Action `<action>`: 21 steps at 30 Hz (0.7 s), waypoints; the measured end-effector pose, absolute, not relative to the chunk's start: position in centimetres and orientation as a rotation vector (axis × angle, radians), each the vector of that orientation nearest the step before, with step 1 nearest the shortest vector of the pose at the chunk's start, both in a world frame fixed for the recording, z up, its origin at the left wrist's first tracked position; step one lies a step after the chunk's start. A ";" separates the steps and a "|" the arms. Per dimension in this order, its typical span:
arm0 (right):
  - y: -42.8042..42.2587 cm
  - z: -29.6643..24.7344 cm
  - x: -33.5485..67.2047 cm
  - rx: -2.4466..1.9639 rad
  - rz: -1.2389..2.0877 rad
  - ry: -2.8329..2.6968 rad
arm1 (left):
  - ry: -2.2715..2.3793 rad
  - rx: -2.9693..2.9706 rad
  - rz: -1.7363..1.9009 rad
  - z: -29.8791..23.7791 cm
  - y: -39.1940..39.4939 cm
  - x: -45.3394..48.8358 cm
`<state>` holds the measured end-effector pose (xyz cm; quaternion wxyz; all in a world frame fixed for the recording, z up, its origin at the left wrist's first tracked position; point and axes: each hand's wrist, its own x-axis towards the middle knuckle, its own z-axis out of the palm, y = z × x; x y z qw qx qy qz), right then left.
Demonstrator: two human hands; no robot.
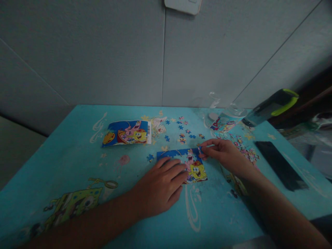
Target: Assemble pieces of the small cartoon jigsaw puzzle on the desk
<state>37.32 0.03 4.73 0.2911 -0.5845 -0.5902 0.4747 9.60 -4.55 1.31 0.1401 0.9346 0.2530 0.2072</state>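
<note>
A partly assembled jigsaw puzzle [197, 172] with a cartoon picture on blue lies on the table in front of me. My left hand [164, 183] rests flat over its left and lower part, fingers stretched out, hiding that area. At the upper right corner of the puzzle, my right hand [224, 155] pinches a small blue puzzle piece [200, 149] between thumb and forefinger. One loose blue piece [150, 158] lies just left of the puzzle. Several more loose pieces [181, 127] are scattered behind it.
A picture packet [127, 133] lies at the back left. Back right stand a clear plastic container [228, 119] and a dark bottle with a lime-green trim [269, 108]. A heap of pieces [247, 152] and a black phone-like slab [280, 164] lie beyond my right hand. A grey wall [116, 62] borders the table.
</note>
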 end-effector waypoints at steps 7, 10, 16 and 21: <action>0.0 5.1 37.1 -1.584 1.263 -1.547 | 0.730 2.707 0.585 1.1 -4.6 9.6; 0.0 5.3 37.0 -1.559 1.268 -1.566 | 0.735 2.711 0.591 1.2 -4.6 9.6; -0.3 5.2 37.1 -1.520 1.214 -1.623 | 0.735 2.713 0.620 1.4 -4.5 9.7; -0.4 4.8 37.3 -1.507 1.173 -1.689 | 0.727 2.713 0.601 1.4 -4.5 9.6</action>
